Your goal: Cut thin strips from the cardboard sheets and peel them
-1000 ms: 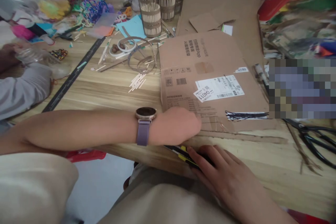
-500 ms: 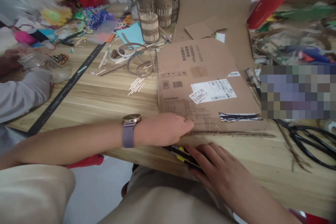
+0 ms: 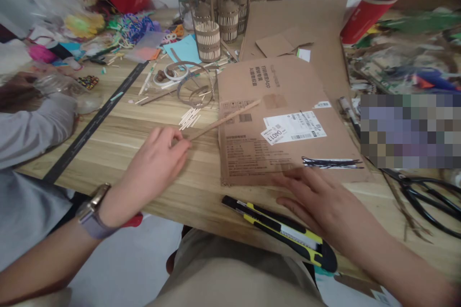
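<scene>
Between the thumb and fingers of my left hand (image 3: 154,168) is one end of a thin cardboard strip (image 3: 226,118). Its far end reaches over the flat printed cardboard sheet (image 3: 245,156), which bears white labels. My right hand (image 3: 313,196) has its fingers stretched out over the sheet's front edge and holds nothing. Just below that hand, at the table edge, lies a yellow and black utility knife (image 3: 277,230). A small pile of short pale sticks (image 3: 189,117) sits beyond my left hand.
Stick-and-cardboard lanterns (image 3: 208,43) stand at the back. White tape rolls (image 3: 176,72) and a curled strip lie before them. A black ruler-like strip (image 3: 95,122) crosses the left side. Black scissors (image 3: 428,196) lie at right. Another person's sleeve (image 3: 39,124) rests at left.
My left hand has moved left, away from the cardboard's front edge, and now carries a thin strip. My right hand has let go of the utility knife and moved up to the sheet.
</scene>
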{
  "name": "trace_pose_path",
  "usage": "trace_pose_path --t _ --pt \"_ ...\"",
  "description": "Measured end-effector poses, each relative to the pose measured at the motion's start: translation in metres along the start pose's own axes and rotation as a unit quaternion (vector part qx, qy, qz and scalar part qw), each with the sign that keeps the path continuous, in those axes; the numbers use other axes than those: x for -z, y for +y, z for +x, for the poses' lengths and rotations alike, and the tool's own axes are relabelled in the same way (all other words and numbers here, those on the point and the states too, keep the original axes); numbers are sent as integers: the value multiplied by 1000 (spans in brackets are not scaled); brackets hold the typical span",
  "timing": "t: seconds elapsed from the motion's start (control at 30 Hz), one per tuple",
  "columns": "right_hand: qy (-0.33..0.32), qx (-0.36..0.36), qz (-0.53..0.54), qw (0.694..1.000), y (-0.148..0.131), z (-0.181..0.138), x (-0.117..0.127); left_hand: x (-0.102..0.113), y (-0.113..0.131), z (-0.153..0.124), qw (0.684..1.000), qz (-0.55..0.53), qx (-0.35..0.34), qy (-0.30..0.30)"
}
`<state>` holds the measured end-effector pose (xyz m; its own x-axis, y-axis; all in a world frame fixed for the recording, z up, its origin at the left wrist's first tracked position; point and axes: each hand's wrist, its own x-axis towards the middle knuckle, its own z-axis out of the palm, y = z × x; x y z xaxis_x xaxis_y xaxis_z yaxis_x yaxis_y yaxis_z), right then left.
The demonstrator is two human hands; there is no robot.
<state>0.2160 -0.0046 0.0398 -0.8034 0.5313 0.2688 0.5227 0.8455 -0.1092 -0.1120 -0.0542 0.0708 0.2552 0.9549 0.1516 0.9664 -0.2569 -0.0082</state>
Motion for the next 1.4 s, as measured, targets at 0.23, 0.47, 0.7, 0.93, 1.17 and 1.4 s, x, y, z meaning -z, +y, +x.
trace_pose_path --t 0.23,0.47,0.7,0.93,1.17,1.4 --pt "-9 28 2 1000 22 13 -30 -24 67 -2 986 -106 10 -130" --pt "27 16 39 999 21 9 -39 -30 77 13 984 -90 -8 -155" --pt "24 -6 70 997 22 8 -41 -27 59 4 963 -178 -17 -200" --pt "7 -24 108 994 19 10 -35 3 6 -8 977 -25 131 -167" --pt "68 -136 91 984 46 1 -18 -13 7 15 990 81 99 -64" --pt "55 -294 -153 942 103 -28 -15 -46 -12 29 996 20 87 -29"
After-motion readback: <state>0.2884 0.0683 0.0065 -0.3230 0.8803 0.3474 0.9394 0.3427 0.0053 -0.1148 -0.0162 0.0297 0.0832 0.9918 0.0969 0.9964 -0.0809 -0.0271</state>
